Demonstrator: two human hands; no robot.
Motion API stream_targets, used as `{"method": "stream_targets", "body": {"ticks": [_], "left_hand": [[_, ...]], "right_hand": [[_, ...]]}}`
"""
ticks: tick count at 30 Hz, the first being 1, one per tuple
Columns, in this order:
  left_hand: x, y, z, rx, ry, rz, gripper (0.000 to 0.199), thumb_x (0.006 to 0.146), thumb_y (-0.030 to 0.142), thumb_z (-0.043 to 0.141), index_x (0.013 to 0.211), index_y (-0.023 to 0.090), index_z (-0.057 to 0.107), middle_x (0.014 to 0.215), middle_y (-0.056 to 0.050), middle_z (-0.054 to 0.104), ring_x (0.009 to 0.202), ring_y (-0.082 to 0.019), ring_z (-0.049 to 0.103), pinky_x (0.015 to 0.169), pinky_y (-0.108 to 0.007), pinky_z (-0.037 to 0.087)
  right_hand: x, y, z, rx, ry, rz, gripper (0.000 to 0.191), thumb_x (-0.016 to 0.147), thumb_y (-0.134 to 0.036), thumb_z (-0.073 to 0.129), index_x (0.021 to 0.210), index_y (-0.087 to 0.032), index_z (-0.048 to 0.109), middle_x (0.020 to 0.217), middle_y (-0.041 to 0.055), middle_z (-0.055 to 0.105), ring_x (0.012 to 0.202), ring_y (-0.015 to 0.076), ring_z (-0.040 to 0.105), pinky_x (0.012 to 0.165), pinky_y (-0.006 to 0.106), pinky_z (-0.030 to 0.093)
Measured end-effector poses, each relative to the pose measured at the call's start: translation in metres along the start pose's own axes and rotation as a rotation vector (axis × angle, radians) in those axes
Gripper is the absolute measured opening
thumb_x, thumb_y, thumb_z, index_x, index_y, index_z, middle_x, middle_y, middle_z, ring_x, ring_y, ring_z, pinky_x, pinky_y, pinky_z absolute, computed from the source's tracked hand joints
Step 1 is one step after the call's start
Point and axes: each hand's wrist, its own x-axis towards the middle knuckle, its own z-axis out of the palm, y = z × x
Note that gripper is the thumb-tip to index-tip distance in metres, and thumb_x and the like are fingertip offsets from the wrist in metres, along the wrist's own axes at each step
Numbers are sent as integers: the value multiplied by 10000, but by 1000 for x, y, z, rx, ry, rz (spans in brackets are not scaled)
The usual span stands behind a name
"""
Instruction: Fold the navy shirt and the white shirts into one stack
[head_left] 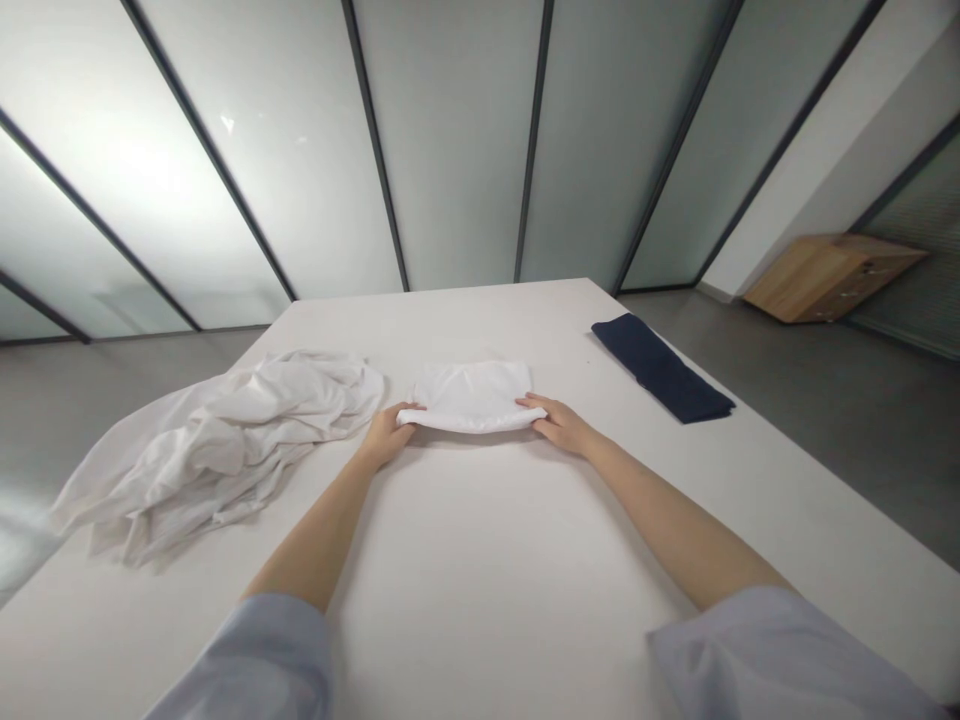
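Both white cloth (472, 398) ends in left hand (386, 436), right hand (561, 424), grips half-hidden

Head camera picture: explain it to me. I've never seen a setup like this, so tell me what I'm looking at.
There's no machine here. This one picture comes from a camera worn on a person's head, looking forward and down, so the arms in light blue sleeves are that person's own. Their bare left hand and right hand hold opposite ends of the near edge of a folded white cloth on a white table. To its left lies a crumpled white cloth; to its right, a folded navy cloth. A wooden box sits on the floor beyond the table.
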Motion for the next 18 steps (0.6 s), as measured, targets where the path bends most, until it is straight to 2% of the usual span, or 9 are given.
{"method": "stream_targets", "body": {"ticks": [3,6,8,14,16,18], "left_hand": [[-1,0,-1,-2,-73,35,505,710,224,513,1192,155,645,1173,-92,687,1116,-255,611,1011,-431,458],[-1,-2,0,90,-61,179,526,665,167,551,1178,178,669,1231,-105,646,1164,-253,583,1063,-416,419],[0,-3,1,137,-52,204,488,674,154,542,1135,191,697,1224,-105,641,1159,-249,585,1075,-414,410],[4,-3,3,130,-19,188,384,713,200,535,1048,190,722,1336,-96,598,1336,-286,446,1142,-449,322],[5,-1,4,76,-9,115,398,763,257,521,1108,160,693,1279,-111,635,1298,-284,490,1109,-427,363],[5,2,5,25,18,2,425,820,341,492,1147,130,662,1178,-121,683,1169,-284,589,1012,-401,447]], "right_hand": [[-1,0,0,-2,-35,-78,496,715,-183,664,1209,-227,647,1310,103,622,1259,264,539,1066,434,398],[0,1,1,-22,-16,-172,515,694,-216,706,1207,-223,660,1276,116,642,1229,267,563,1072,438,394],[1,2,2,-15,-6,-186,489,693,-206,705,1181,-226,681,1262,118,650,1217,265,574,1070,442,401],[3,4,1,83,19,-96,337,703,-208,696,1033,-269,735,1204,80,687,1213,267,578,1069,466,395],[4,2,1,124,57,-9,280,728,-242,676,1001,-259,736,1160,76,703,1194,271,587,1042,451,416],[4,0,0,159,89,118,238,776,-305,632,980,-231,727,1094,81,719,1105,274,627,968,421,463]]}}
